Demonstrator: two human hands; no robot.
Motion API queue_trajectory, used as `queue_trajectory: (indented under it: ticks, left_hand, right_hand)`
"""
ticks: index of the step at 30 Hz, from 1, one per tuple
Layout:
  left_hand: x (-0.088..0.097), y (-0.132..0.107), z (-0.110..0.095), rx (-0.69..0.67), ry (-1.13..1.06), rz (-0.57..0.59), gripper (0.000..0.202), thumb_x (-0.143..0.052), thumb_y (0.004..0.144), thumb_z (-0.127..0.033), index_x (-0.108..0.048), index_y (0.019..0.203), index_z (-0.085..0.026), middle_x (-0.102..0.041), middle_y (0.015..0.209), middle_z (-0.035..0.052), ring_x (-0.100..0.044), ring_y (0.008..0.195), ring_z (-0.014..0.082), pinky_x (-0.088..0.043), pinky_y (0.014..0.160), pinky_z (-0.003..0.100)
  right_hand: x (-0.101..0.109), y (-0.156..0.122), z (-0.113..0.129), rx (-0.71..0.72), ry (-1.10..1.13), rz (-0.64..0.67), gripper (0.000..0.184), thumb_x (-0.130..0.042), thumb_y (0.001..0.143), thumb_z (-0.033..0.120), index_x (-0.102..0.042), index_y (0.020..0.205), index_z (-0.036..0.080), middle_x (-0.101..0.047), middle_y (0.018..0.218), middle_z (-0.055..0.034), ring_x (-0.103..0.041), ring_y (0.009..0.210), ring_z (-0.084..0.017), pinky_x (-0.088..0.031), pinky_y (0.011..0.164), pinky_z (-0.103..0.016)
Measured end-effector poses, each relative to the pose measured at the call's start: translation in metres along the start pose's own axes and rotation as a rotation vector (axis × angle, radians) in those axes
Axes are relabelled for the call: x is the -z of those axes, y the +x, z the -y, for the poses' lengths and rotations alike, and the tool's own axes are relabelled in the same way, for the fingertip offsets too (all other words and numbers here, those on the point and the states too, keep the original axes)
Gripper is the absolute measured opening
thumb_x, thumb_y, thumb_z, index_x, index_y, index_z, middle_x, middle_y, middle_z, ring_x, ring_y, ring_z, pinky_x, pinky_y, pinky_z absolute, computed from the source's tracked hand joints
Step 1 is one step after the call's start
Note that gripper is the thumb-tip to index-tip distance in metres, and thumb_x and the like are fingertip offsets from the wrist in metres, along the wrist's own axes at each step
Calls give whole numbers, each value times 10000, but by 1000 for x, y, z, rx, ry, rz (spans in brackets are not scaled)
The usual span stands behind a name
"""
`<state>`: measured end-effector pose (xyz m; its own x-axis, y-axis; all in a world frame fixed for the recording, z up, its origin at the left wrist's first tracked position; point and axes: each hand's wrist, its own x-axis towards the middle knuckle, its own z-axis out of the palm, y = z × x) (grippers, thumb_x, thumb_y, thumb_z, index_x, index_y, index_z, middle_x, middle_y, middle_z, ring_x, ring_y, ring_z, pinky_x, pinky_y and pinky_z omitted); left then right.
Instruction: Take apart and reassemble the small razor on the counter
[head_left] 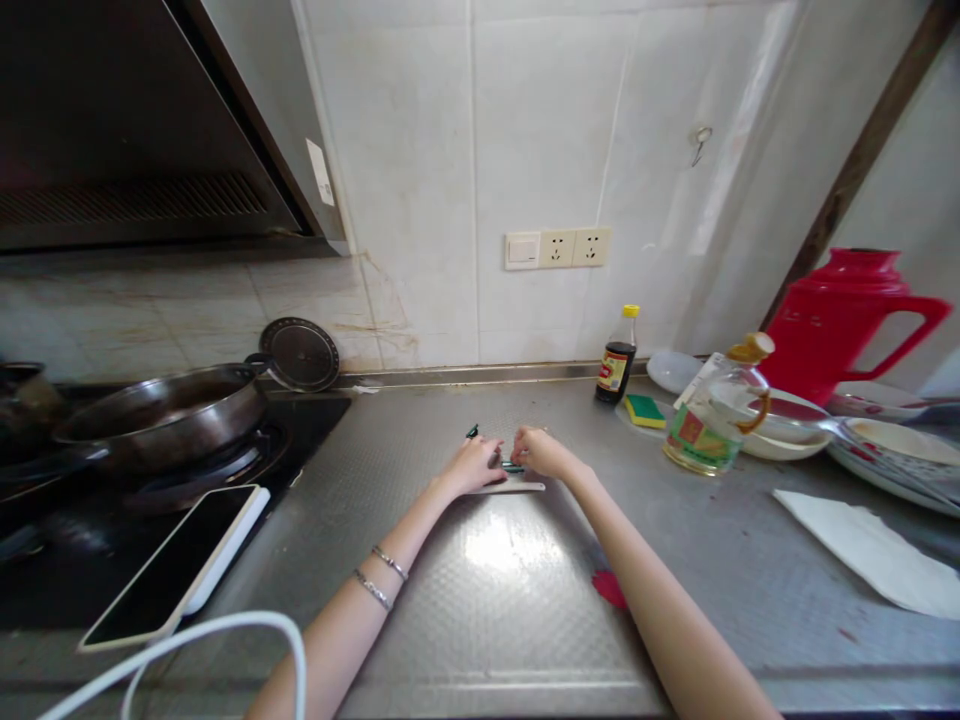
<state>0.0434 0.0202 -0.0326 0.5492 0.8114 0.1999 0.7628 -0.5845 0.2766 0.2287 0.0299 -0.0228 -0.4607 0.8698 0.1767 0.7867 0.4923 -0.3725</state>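
Note:
On the metal countertop [465, 640], my left hand [476, 463] and my right hand [541, 452] work close together. Between them shows a thin dark green item [512, 467] whose kind is too small to make out. Another dark green bit [472, 432] sticks up behind my left fingers. My right fingers are pinched at the green item's right end, while my left fingers curl down over its other side. A pale flat strip [517, 488] lies just in front of both hands, its left end partly covered by my left hand.
A pan [172, 410] stands on the stove at left, near a phone [176, 570] and white cable [247, 622]. At right are a sauce bottle [615, 365], sponge [645, 411], oil jug [709, 425], red thermos [832, 320], dishes and paper [870, 550]. A red item [609, 588] touches my forearm's outline.

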Motion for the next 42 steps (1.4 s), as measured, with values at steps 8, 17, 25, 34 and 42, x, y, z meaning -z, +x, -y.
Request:
queue_trajectory:
  ticks: [8,17,25,34,42]
  left_hand:
    - [1,0,-2,15,-4,0,565,-646,702,-426,-516,1196,-182,-590,1121,97,-524,1050,243,-397,903,332]
    - [1,-2,-5,9,-8,-8,580,-642,707,-413,-499,1216,-175,-585,1122,104,-523,1045,243,-402,899,336]
    - [23,-3,-3,-32,-130,-156,404,-583,777,-360,-579,1129,-162,-623,1110,79,-543,1035,208,-400,917,313]
    - [81,-10,6,135,-289,-444,170,-529,775,-223,-676,837,-163,-696,875,43,-618,838,167,-455,823,290]
    - [101,-39,9,263,-429,-319,182,-534,719,-259,-663,707,-131,-672,657,43,-603,573,139,-474,588,237]
  right_hand:
    - [3,-1,1,33,-6,13,171,-578,722,153,-747,738,178,-654,889,-79,-586,813,-160,-387,759,-215]
    - [5,1,-6,9,37,-91,232,-523,764,148,-738,849,122,-669,852,-84,-581,759,-140,-397,708,-192]
    - [8,-2,-5,-24,76,-134,218,-538,754,186,-734,839,138,-687,821,-68,-587,742,-143,-395,675,-194]
    - [23,-4,21,-16,126,-18,188,-561,718,210,-734,780,176,-705,729,-34,-613,665,-138,-393,586,-195]
    - [21,-19,54,100,102,100,210,-551,699,169,-735,797,194,-714,766,-36,-628,691,-144,-382,586,-198]
